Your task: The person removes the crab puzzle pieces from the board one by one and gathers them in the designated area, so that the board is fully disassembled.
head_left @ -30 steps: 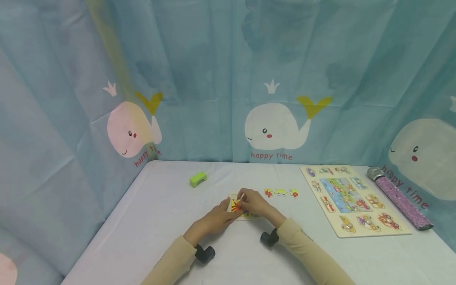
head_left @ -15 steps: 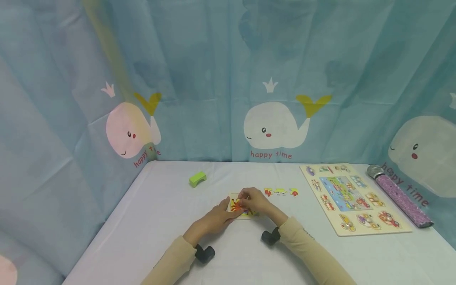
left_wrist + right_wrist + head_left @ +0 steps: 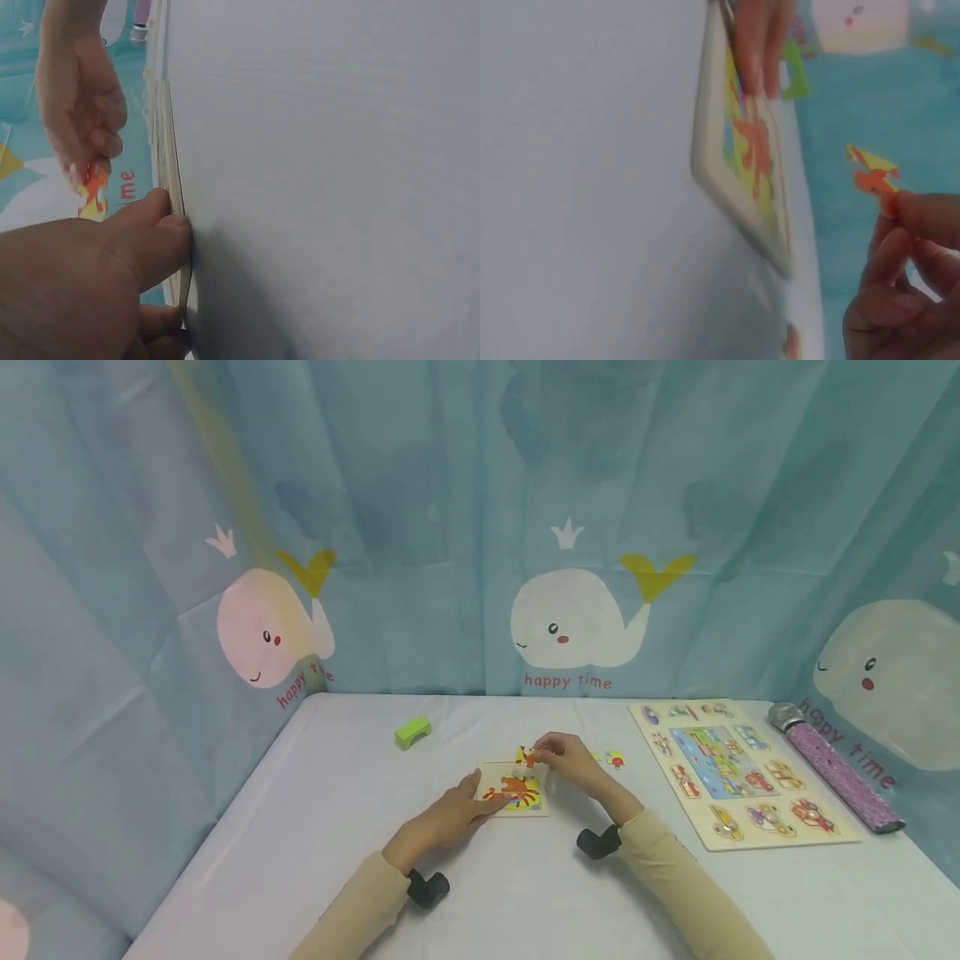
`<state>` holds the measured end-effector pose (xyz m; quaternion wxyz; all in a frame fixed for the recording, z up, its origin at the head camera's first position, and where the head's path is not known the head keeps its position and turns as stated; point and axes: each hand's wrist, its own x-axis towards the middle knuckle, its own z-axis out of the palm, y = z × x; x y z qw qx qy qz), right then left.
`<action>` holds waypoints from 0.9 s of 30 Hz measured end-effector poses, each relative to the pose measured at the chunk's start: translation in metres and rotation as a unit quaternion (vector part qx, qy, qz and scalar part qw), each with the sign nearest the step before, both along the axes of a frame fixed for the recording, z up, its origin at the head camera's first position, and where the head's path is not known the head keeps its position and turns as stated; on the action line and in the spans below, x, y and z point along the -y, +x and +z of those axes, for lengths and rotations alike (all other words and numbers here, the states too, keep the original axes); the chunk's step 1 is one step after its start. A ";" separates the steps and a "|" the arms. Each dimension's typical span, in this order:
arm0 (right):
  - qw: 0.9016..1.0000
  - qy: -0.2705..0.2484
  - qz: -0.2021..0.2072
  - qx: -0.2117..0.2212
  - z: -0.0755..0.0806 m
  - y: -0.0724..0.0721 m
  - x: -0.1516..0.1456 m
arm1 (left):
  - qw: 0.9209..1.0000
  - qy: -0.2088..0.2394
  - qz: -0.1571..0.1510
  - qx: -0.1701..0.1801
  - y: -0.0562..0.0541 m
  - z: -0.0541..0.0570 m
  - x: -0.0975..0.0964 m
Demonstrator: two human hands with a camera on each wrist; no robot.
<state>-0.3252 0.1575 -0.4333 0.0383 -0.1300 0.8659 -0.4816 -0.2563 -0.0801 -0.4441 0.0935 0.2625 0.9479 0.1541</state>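
Observation:
A small puzzle board [image 3: 495, 768] with a pale wooden rim and an orange animal picture lies in the middle of the table. My left hand [image 3: 448, 817] holds its left side, thumb across the near edge, as the left wrist view also shows at the board's rim [image 3: 169, 142]. Just past the board's far right corner, my right hand [image 3: 570, 764] pinches an orange and yellow puzzle piece [image 3: 874, 176] between thumb and fingers. That piece hangs in the air, apart from the board. One loose piece [image 3: 615, 760] shows beyond the right hand, which hides others beside it.
To the right lies a large knob puzzle board [image 3: 705, 822] with several vehicle shapes. A pink glittery microphone [image 3: 843, 777] rests along the right table edge. Back left of the hands is a green arch block [image 3: 413, 732]. A blue whale-print curtain [image 3: 420, 568] stands behind the table.
My right hand has lifted off the puzzle board and moved up and to the right, carrying the orange and yellow piece. The left hand stays on the board's left side.

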 end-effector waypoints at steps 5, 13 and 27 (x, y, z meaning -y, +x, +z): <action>0.999 0.005 -0.032 0.033 0.002 0.002 -0.031 | 1.000 0.000 -0.001 0.005 0.000 0.001 0.000; 0.995 0.042 -0.067 0.052 -0.006 0.006 -0.056 | 1.000 0.004 0.004 0.011 -0.003 -0.001 0.000; 0.987 0.093 -0.120 0.045 -0.021 0.006 -0.052 | 1.000 0.021 0.003 0.015 -0.003 -0.001 0.000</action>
